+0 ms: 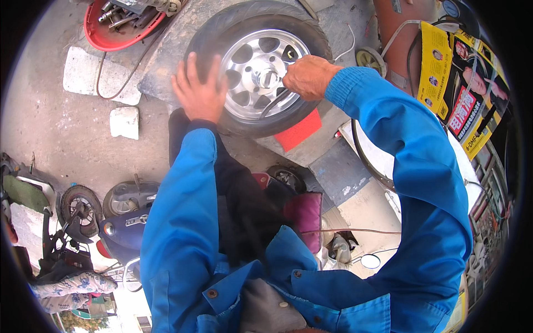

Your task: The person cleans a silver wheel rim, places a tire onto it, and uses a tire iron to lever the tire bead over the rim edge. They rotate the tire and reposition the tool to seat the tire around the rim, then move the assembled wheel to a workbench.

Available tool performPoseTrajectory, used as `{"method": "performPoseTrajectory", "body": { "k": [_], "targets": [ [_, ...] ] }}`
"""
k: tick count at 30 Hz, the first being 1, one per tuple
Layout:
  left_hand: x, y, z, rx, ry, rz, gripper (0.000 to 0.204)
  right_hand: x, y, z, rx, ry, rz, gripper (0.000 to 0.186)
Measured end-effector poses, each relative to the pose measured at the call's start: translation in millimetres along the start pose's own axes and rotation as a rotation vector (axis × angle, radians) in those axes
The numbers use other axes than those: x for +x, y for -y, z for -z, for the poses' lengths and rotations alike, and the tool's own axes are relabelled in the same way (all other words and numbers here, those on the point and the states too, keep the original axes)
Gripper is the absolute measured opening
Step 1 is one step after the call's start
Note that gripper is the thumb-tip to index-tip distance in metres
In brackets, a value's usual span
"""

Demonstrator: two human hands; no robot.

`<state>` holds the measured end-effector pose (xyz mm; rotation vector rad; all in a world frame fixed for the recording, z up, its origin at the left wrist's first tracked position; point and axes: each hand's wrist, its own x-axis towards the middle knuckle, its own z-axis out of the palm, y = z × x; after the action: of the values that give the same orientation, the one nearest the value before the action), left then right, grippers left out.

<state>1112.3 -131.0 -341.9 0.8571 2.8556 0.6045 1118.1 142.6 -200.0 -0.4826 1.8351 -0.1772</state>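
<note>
A motorcycle or scooter wheel with a black tyre [208,41] and a shiny silver rim [244,58] lies flat in front of me. My left hand [201,91] is at the tyre's left edge, fingers spread and slightly blurred, holding nothing; whether it touches the rubber I cannot tell. Over the right side of the rim, my right hand [308,76] is closed in a fist near the hub [267,79]. From beneath that fist a dark curved strip [273,104] runs across the rim toward me. What lies inside the fist is hidden.
A red basin [91,28] of tools stands at far left, above white slabs [123,122]. Under the tyre's near edge lies a red flat piece [300,132]. Right are a reddish tank [400,50] and yellow-black printed box [438,69]. Parked scooters [125,236] stand at lower left.
</note>
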Motion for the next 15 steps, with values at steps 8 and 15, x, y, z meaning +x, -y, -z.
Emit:
{"method": "performPoseTrajectory", "body": {
  "k": [8, 15],
  "targets": [
    [4, -3, 1, -0.008, 0.024, 0.001, 0.065, -26, 31, -5, 0.32, 0.212, -0.002, 0.025],
    [6, -9, 4, 0.005, 0.025, 0.016, 0.06, -77, 166, -98, 1.318, -0.472, -0.556, 0.041]
  ]
}}
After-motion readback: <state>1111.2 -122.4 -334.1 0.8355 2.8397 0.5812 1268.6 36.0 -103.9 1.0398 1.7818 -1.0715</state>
